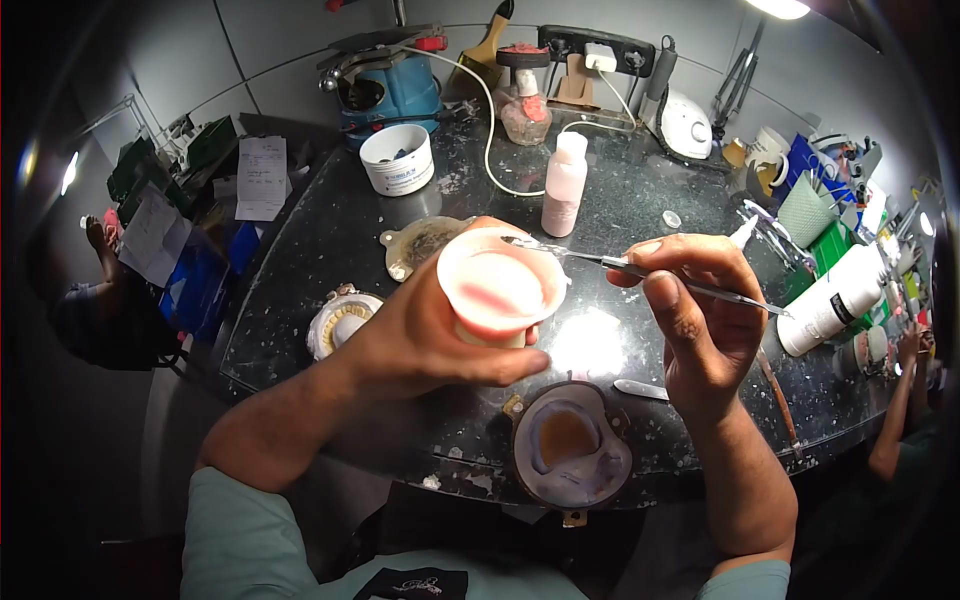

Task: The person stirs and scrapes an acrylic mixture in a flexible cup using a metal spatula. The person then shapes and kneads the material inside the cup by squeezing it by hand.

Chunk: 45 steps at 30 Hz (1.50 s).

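My left hand [430,330] is wrapped round a pinkish cup [553,268] with a smooth pink mixture in it, the opening tilted up towards me. Pinched between the thumb and fingers of my right hand [700,320] is a thin metal spatula [618,263]. Its tip, with some residue on it, lies over the cup's far rim; whether it touches the rim I cannot tell. Below the cup, at the bench's front edge, sits a metal flask half [610,462] with a plaster mould. A dental cast with teeth [330,325] stands left of my left forearm.
Behind the cup stand a pink bottle [565,190] and a white tub [397,165]. A blue machine [385,95] is at the back. A metal plate [405,243], a knife blade [640,389] and a white bottle [830,300] rest on the dark bench [460,215]. Other people work at both sides.
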{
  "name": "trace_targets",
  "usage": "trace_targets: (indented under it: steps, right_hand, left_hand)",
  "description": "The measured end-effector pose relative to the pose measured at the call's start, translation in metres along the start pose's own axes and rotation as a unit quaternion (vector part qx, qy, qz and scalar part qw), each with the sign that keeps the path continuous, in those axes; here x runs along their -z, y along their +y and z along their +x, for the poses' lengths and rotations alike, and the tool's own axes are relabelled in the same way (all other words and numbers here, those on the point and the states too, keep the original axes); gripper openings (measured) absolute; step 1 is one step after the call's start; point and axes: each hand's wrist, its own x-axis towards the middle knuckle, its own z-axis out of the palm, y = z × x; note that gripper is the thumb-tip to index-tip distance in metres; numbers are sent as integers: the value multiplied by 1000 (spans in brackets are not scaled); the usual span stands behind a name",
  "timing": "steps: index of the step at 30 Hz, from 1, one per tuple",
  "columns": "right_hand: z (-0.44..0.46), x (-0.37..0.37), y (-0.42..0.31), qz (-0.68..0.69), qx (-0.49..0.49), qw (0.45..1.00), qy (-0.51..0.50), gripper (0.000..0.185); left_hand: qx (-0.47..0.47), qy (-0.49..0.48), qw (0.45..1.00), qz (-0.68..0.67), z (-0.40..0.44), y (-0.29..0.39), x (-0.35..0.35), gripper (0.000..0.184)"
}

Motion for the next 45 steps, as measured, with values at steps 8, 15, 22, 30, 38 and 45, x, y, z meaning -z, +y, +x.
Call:
trace_targets:
  steps: [8,15,22,30,38,45]
  right_hand:
    - [-2,-3,-4,7,-64,997,-49,19]
    - [0,4,1,29,-35,999,-11,17]
    - [0,-2,-1,7,-64,998,20,22]
    - [0,2,1,16,-39,999,-1,19]
    - [2,4,3,21,-41,999,18,20]
    - [0,6,2,0,-59,998,-29,18]
  left_hand:
    - [-46,-14,999,19,0,0,-6,47]
    - [9,16,1000,4,5,4,-5,68]
    - [31,57,993,-94,5,-5,-4,71]
    - [17,23,999,-35,2,-2,-1,76]
    - [55,16,996,-70,5,-8,-3,73]
    - [-13,-24,999,-17,4,-11,-2,73]
